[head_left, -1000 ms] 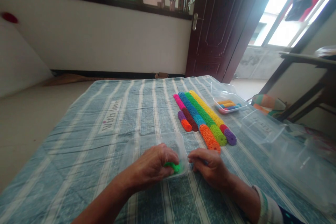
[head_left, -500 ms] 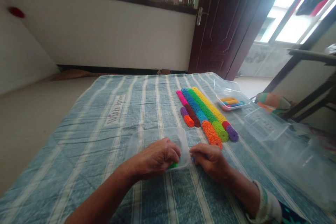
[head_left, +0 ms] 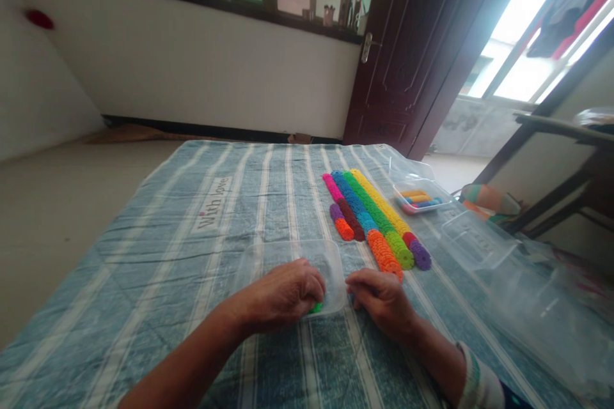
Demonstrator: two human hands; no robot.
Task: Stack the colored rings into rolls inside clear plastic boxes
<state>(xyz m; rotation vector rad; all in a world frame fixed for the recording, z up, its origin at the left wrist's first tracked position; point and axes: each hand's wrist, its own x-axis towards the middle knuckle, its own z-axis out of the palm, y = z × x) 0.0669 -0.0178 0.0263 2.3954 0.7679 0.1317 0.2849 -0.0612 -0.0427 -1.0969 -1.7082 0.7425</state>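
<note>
Left hand curls over green pieces in tub, near edge — gathering, apparently, needing a pinch — right hand curled; grips unclear.

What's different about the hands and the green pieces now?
The left hand has curled in more, covering more of the green pieces in the clear plastic container; whether it grips them is hidden. The right hand and colorful disc rows stayed put.

The left hand has curled further over the green pieces; less green peeks out than a second ago.
</note>
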